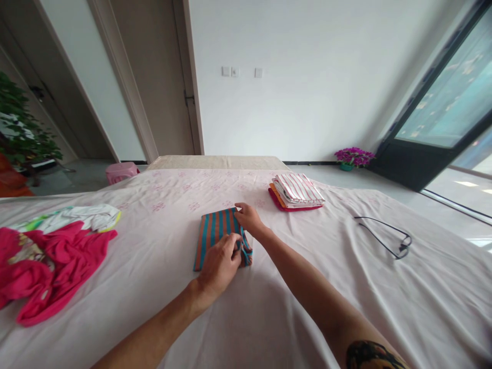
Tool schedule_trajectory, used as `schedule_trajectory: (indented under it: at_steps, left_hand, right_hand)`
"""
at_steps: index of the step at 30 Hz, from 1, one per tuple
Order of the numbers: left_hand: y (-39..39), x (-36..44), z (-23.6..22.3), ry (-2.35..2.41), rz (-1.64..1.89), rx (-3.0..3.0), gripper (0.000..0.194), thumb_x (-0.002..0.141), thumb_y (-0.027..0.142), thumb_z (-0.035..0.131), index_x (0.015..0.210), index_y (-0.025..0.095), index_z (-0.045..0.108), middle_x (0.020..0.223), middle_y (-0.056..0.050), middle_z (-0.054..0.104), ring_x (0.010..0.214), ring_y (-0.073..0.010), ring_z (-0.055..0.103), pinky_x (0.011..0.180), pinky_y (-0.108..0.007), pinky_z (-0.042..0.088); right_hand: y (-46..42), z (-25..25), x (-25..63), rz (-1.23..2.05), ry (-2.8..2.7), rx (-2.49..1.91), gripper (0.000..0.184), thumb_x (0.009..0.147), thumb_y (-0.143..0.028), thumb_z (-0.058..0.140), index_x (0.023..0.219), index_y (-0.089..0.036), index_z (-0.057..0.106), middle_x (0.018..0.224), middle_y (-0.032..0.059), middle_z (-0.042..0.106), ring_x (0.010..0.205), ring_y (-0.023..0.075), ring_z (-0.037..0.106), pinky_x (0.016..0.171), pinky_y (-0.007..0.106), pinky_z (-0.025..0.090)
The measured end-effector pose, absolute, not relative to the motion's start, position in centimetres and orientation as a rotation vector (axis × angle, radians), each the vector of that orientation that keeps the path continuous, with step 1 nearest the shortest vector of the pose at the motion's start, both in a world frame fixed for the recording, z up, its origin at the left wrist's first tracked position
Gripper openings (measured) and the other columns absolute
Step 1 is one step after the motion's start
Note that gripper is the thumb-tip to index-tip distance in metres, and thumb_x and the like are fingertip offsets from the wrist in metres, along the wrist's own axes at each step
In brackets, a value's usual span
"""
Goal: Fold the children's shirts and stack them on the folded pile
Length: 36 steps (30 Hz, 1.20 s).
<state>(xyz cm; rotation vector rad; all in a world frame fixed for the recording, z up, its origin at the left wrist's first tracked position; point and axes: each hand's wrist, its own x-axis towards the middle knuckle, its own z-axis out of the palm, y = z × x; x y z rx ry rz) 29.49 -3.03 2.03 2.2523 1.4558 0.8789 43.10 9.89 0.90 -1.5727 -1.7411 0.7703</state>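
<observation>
A folded garment with teal and brown stripes (217,230) lies flat on the bed sheet in front of me. Its right side is bunched into a rumpled fold. My left hand (221,259) rests over the near part, fingers curled and closed on that rumpled edge. At the far right corner, my right hand (250,220) pinches the cloth between thumb and fingers. Part of the garment is hidden beneath my left hand.
A stack of folded clothes (295,192) sits to the right, beyond it black-framed glasses (403,246). Crumpled pink clothing (57,266) and a white garment (90,218) lie at left. The pale sheet (154,246) has wrinkles.
</observation>
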Motion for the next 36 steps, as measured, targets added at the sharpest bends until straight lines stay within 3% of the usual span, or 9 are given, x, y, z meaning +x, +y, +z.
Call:
schedule_trajectory:
  at_steps: [5, 9, 14, 17, 26, 28, 31, 36]
  left_hand:
    - [-2.3, 31.2, 1.2, 1.322, 0.896, 2.049, 0.027, 0.081, 0.009, 0.050, 0.103, 0.022, 0.059, 0.092, -0.006, 0.070, 0.085, -0.0183, 0.066, 0.079, -0.032, 0.052]
    - [-1.7, 29.2, 1.5, 1.298, 0.940, 2.107, 0.032, 0.083, 0.005, 0.042, 0.103, 0.022, 0.061, 0.103, -0.006, 0.070, 0.097, -0.0172, 0.066, 0.090, -0.032, 0.051]
    - [-1.6, 26.0, 0.0, 1.568, 0.784, 2.458, 0.041, 0.090, 0.026, 0.049, 0.128, 0.012, 0.056, 0.139, -0.018, 0.054, 0.135, -0.0313, 0.043, 0.113, -0.050, 0.034]
    - [-2.0, 25.4, -1.7, 1.637, 0.667, 2.596, 0.056, 0.091, 0.039, 0.051, 0.139, 0.011, 0.048, 0.150, -0.020, 0.041, 0.143, -0.0349, 0.029, 0.116, -0.055, 0.025]
    - [-2.3, 23.9, -2.9, 1.471, 0.600, 2.584, 0.061, 0.093, 0.049, 0.045, 0.148, 0.023, 0.038, 0.158, -0.015, 0.029, 0.148, -0.0341, 0.017, 0.114, -0.059, 0.023]
    - [-2.0, 22.7, -3.3, 1.409, 0.737, 2.451, 0.056, 0.094, 0.047, 0.043, 0.145, 0.024, 0.041, 0.157, -0.013, 0.032, 0.147, -0.0302, 0.021, 0.116, -0.053, 0.025]
    - [-1.6, 21.2, -3.8, 1.488, 1.006, 2.033, 0.054, 0.093, 0.043, 0.044, 0.141, 0.021, 0.044, 0.147, -0.014, 0.045, 0.138, -0.0261, 0.040, 0.113, -0.045, 0.035]
    - [-0.7, 20.7, -1.9, 1.536, 0.897, 1.498, 0.083, 0.076, 0.040, 0.066, 0.147, 0.013, 0.033, 0.130, -0.021, 0.058, 0.109, -0.0289, 0.063, 0.090, -0.039, 0.052]
  right_hand:
    - [9.8, 0.8, 44.4, 0.555, -1.850, -1.726, 0.047, 0.084, -0.018, 0.049, 0.131, -0.018, 0.057, 0.102, 0.0059, 0.071, 0.095, 0.0200, 0.065, 0.086, 0.030, 0.049]
    - [8.2, 1.6, 44.0, 0.270, -1.934, -1.761, 0.047, 0.090, -0.020, 0.045, 0.136, -0.020, 0.053, 0.125, 0.0107, 0.064, 0.113, 0.0242, 0.059, 0.096, 0.035, 0.044]
    - [6.4, 1.6, 41.8, 0.109, -2.214, -1.481, 0.050, 0.098, -0.029, 0.036, 0.146, -0.017, 0.040, 0.150, 0.0105, 0.043, 0.140, 0.0246, 0.034, 0.115, 0.041, 0.026]
    - [5.9, 0.1, 41.3, 0.115, -2.334, -1.480, 0.054, 0.100, -0.039, 0.037, 0.147, -0.015, 0.039, 0.154, 0.0119, 0.036, 0.145, 0.0267, 0.025, 0.118, 0.046, 0.017]
    - [6.2, -1.9, 43.5, 0.094, -2.428, -1.480, 0.054, 0.101, -0.044, 0.032, 0.149, -0.019, 0.037, 0.157, 0.0097, 0.029, 0.147, 0.0251, 0.020, 0.119, 0.046, 0.013]
    - [6.7, -1.2, 43.8, 0.125, -2.446, -1.471, 0.052, 0.101, -0.043, 0.034, 0.148, -0.021, 0.039, 0.156, 0.0086, 0.034, 0.146, 0.0243, 0.023, 0.118, 0.045, 0.017]
    - [7.9, 0.4, 44.0, 0.230, -2.454, -1.521, 0.042, 0.100, -0.040, 0.039, 0.137, -0.026, 0.053, 0.143, 0.0064, 0.052, 0.135, 0.0231, 0.042, 0.111, 0.039, 0.031]
    - [10.1, 3.4, 43.7, 0.359, -2.465, -1.670, 0.032, 0.086, -0.038, 0.059, 0.113, -0.025, 0.070, 0.124, 0.0083, 0.064, 0.117, 0.0260, 0.055, 0.095, 0.032, 0.042]
